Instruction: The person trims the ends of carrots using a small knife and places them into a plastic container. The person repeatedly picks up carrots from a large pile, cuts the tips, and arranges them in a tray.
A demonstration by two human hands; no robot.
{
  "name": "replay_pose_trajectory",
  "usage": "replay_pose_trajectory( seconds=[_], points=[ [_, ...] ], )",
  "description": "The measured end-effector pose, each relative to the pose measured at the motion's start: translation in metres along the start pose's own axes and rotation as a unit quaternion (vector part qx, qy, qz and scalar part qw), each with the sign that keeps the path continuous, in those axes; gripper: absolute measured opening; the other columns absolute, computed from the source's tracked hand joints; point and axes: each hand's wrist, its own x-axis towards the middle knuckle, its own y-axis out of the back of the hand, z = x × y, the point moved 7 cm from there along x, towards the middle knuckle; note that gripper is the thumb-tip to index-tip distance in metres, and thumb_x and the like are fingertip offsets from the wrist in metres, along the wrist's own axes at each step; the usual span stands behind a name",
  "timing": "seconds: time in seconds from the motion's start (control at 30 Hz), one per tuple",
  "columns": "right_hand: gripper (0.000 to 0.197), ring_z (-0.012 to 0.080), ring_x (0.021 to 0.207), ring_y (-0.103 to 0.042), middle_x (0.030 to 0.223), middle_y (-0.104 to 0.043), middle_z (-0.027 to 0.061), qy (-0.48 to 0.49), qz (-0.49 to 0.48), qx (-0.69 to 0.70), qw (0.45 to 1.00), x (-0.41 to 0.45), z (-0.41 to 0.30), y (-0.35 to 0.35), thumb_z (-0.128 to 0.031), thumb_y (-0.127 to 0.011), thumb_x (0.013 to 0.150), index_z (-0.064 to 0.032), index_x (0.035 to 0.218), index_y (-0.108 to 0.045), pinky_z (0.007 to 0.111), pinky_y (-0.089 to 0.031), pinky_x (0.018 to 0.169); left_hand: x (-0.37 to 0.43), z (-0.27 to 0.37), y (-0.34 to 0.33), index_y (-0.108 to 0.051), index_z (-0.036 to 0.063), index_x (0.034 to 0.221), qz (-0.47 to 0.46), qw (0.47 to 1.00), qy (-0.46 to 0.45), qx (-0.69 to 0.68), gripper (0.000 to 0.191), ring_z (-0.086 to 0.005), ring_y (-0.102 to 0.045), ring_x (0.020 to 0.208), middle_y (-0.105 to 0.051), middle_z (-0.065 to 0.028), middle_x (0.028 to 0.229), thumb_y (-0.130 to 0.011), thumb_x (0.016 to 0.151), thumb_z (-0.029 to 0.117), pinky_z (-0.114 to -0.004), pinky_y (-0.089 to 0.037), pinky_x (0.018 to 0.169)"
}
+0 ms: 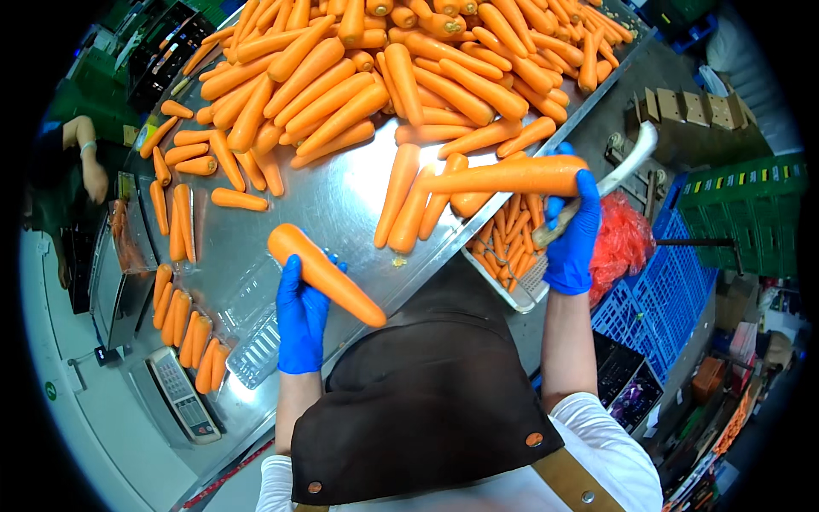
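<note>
Over the steel table (333, 211), my left hand (304, 313), in a blue glove, holds a large carrot (326, 275) that slants down to the right. My right hand (572, 230), gloved too, grips another long carrot (505, 176) by its thick end, its narrow end pointing left over the table edge. The same hand holds a knife-like tool with a worn handle (556, 227); a pale curved part (630, 160) extends up and right. A big heap of carrots (384, 77) covers the table's far side. Clear plastic trays (253, 349) lie left of my left hand.
Packed carrots (185, 329) stand in clear trays at the left, beside a digital scale (182, 397). A basket of small carrots (512, 246) sits below the table's right edge, near a red plastic bag (617, 237) and green crates (742, 211). Another person's arm (89, 160) shows far left.
</note>
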Motion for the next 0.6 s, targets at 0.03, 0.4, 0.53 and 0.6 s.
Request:
replay_pose_trajectory(
  seconds=[0.03, 0.4, 0.53, 0.6],
  points=[
    [0.048, 0.0066, 0.045, -0.044, 0.077, -0.063, 0.0043, -0.067, 0.000, 0.082, 0.994, 0.000, 0.019, -0.001, -0.038, -0.060, 0.096, 0.0004, 0.125, -0.059, 0.017, -0.034, 0.039, -0.002, 0.006, 0.003, -0.040, 0.0052, 0.143, 0.003, 1.000, -0.011, 0.001, 0.057, -0.0323, -0.062, 0.108, -0.061, -0.0174, 0.116, -0.063, 0.096, 0.029, -0.052, -0.049, 0.100],
    [0.053, 0.0056, 0.056, -0.043, 0.078, -0.055, 0.0022, -0.283, -0.192, 0.138, 0.929, -0.088, 0.122, -0.116, -0.034, -0.056, 0.098, 0.0019, 0.137, -0.050, 0.019, -0.035, 0.046, -0.043, 0.100, 0.090, -0.050, 0.0089, 0.138, 0.098, 0.983, -0.139, -0.075, 0.056, -0.0381, -0.058, 0.117, -0.058, -0.0186, 0.126, -0.064, 0.085, 0.002, -0.058, -0.047, 0.102],
    [0.053, 0.0057, 0.058, -0.045, 0.077, -0.055, 0.0015, -0.291, -0.257, 0.135, 0.911, -0.113, 0.151, -0.159, -0.033, -0.057, 0.098, 0.0001, 0.138, -0.050, 0.020, -0.037, 0.046, -0.051, 0.134, 0.174, -0.051, 0.0050, 0.134, 0.160, 0.964, -0.205, -0.051, 0.051, -0.0388, -0.057, 0.119, -0.059, -0.0197, 0.125, -0.064, 0.085, 0.002, -0.058, -0.046, 0.103],
    [0.051, 0.0059, 0.058, -0.046, 0.078, -0.056, 0.0017, -0.300, -0.257, 0.115, 0.911, -0.124, 0.166, -0.175, -0.032, -0.057, 0.097, -0.0011, 0.138, -0.051, 0.020, -0.037, 0.047, -0.050, 0.140, 0.193, -0.052, 0.0017, 0.130, 0.147, 0.968, -0.187, -0.080, 0.048, -0.0393, -0.056, 0.120, -0.058, -0.0209, 0.125, -0.065, 0.084, 0.003, -0.058, -0.046, 0.103]
  ],
)
